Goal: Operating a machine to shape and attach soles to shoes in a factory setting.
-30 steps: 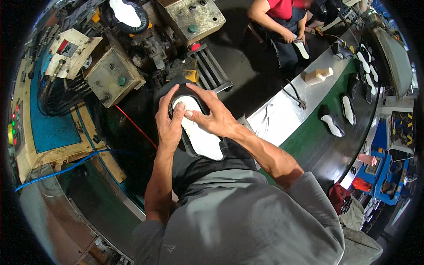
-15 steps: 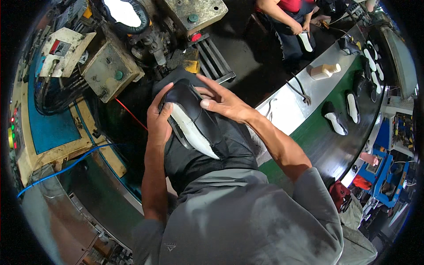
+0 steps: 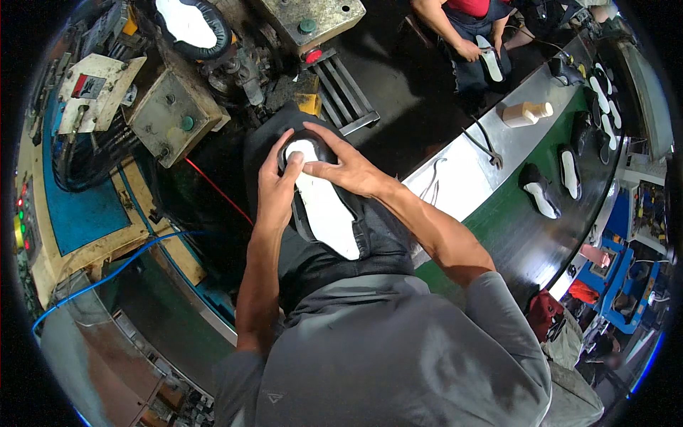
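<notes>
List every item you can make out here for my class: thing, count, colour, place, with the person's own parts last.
Held shoe: 1, black and white, centre
Mounted shoe: 1, black and white, top left
Control boxes: 2, grimy beige, upper left and top centre
Hose: 1, blue, left
Cable: 1, red, left of centre
Co-worker: 1, red top, top right
Bottle: 1, pale pink, metal ledge
Pincers: 1, dark, same ledge
Loose shoes: several, black and white, right
Left hand: 1, bare, on held shoe
Right hand: 1, bare, on held shoe
Shirt: 1, grey, lower centre

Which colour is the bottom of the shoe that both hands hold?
The shoe bottom is white; it shows best in the head view.
</notes>
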The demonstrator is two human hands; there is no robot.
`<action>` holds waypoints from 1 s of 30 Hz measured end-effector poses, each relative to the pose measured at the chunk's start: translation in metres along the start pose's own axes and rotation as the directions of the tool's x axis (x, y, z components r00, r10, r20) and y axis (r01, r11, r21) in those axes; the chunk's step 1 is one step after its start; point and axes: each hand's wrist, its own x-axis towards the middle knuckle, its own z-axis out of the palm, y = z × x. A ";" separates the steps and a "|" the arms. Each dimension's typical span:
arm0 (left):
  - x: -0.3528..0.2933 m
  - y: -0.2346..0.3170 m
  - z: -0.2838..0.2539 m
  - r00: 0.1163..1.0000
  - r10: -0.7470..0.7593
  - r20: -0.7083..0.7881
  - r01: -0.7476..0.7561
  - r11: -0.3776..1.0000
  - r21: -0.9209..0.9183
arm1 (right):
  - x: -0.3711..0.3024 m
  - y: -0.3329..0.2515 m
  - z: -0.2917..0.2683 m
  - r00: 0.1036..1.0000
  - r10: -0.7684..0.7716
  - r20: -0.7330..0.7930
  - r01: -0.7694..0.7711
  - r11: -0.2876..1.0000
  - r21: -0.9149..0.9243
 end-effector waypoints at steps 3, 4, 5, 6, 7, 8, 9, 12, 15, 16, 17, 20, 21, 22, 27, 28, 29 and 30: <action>-0.006 -0.014 -0.009 0.989 0.041 0.143 0.040 0.851 -0.524 | 0.001 0.008 -0.010 0.997 0.075 -0.002 -0.074 0.988 0.136; -0.006 -0.019 -0.005 0.989 0.036 0.146 0.047 0.848 -0.528 | 0.001 0.016 -0.012 0.997 0.080 0.013 -0.081 0.981 0.176; -0.007 -0.025 0.003 0.997 -0.018 0.078 0.052 0.887 -0.458 | -0.002 0.024 -0.014 0.996 0.087 0.009 -0.088 0.981 0.174; -0.010 -0.028 0.008 0.998 -0.063 -0.004 0.057 0.921 -0.385 | -0.001 0.021 -0.009 0.996 0.093 -0.007 -0.091 0.981 0.170; -0.011 -0.030 0.011 0.998 -0.013 -0.053 -0.002 0.959 -0.283 | -0.001 0.018 -0.005 0.995 0.098 -0.022 -0.093 0.982 0.165; -0.010 -0.030 0.010 0.998 -0.016 -0.060 -0.002 0.958 -0.288 | 0.000 0.014 -0.003 0.995 0.103 -0.015 -0.099 0.982 0.163; -0.007 -0.029 0.010 0.998 0.006 -0.055 -0.016 0.984 -0.179 | 0.000 0.008 -0.003 0.992 0.119 -0.034 -0.115 0.990 0.087; -0.002 -0.026 0.014 0.994 0.001 -0.108 0.003 0.999 0.036 | 0.002 0.007 -0.006 0.982 0.187 -0.039 -0.186 0.982 0.021; 0.000 -0.025 0.017 0.982 -0.140 -0.127 0.121 0.982 -0.147 | -0.003 0.017 -0.005 0.971 0.220 -0.094 -0.225 0.973 -0.043; -0.003 -0.020 0.019 0.982 -0.141 -0.126 0.122 0.981 -0.151 | -0.007 0.012 -0.001 0.968 0.198 -0.151 -0.217 0.969 -0.117; -0.009 -0.014 0.020 0.982 -0.166 -0.087 0.159 0.984 -0.079 | -0.021 0.005 0.002 0.964 0.228 -0.138 -0.236 0.971 -0.047; -0.038 -0.020 0.017 0.979 -0.202 0.037 0.201 0.979 0.020 | -0.067 0.020 0.007 0.966 0.145 -0.213 -0.199 0.945 -0.259; -0.052 -0.025 0.013 0.976 -0.196 0.099 0.195 0.981 0.024 | -0.081 0.016 0.008 0.964 0.156 -0.217 -0.210 0.943 -0.257; -0.065 -0.031 0.006 0.969 -0.192 0.159 0.189 0.981 0.030 | -0.092 0.009 0.009 0.945 0.241 -0.220 -0.291 0.926 -0.240; -0.090 -0.047 -0.002 0.930 -0.302 0.210 0.313 0.950 -0.020 | -0.113 -0.006 0.000 0.904 0.402 -0.141 -0.409 0.912 -0.023; -0.090 -0.052 -0.006 0.933 -0.270 0.237 0.278 0.961 0.001 | -0.113 -0.008 -0.001 0.906 0.400 -0.141 -0.407 0.913 -0.026; -0.091 -0.055 -0.008 0.935 -0.238 0.264 0.242 0.970 0.021 | -0.113 -0.010 -0.001 0.896 0.428 -0.117 -0.435 0.900 -0.036; -0.090 -0.054 -0.008 0.938 -0.229 0.262 0.232 0.972 0.017 | -0.111 -0.013 -0.003 0.886 0.453 -0.095 -0.459 0.887 -0.051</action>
